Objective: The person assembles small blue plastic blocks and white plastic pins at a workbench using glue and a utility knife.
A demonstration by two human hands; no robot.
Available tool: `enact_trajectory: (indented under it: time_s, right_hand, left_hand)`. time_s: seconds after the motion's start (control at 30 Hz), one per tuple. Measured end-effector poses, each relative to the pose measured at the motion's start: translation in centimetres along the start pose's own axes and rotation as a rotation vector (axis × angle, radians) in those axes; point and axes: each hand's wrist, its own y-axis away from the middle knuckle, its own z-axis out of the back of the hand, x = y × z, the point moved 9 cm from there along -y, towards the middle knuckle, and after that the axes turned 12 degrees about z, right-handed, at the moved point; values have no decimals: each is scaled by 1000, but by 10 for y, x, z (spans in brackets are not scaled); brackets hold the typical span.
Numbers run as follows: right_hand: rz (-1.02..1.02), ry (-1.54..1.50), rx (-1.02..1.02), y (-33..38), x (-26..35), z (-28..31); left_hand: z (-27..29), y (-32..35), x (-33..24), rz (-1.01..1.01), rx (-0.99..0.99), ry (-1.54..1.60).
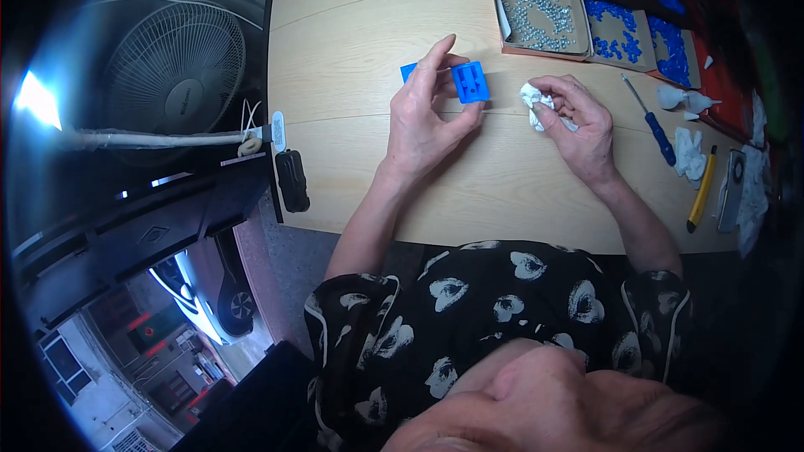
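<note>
Two hands at a pale wooden desk point(352, 42), one pinching a small blue moulded plastic block, the other closed on a crumpled white cloth.

Just above the middle of the frame, the left hand point(425, 113) holds the blue moulded plastic block point(470, 81) between thumb and fingertips, slightly above the desk, its ribbed face turned up; a second flat blue piece point(408, 72) shows just behind the fingers. To its right the right hand point(579, 121) is curled around the crumpled white cloth point(536, 105), resting on the desk. In the upper right sit an open cardboard box of small silver metal parts point(540, 15) and trays of blue plastic pieces point(620, 38). A blue-handled screwdriver point(651, 121) and a yellow utility knife point(700, 192) lie at the right edge. A white floor fan point(176, 67) stands at upper left.
</note>
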Motion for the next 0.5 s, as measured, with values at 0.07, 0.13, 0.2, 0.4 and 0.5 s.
enact_trajectory:
  time_s: [0.07, 0.13, 0.2, 0.4, 0.5]
  right_hand:
    - [67, -32, 21, -3, 15, -6]
    - [97, -23, 28, -7, 27, -14]
    - [127, -13, 35, -11, 35, -21]
    - [192, 84, 22, -17, 48, -28]
    - [148, 64, 27, -17, 51, -32]
  left_hand:
    - [3, 2, -3, -1, -4, 99]
    - [4, 3, -6, -32, -4, 119]
    - [6, 5, -9, -64, -2, 140]
    - [18, 10, -12, -140, -106, 154]
    - [21, 11, -13, -161, -129, 186]
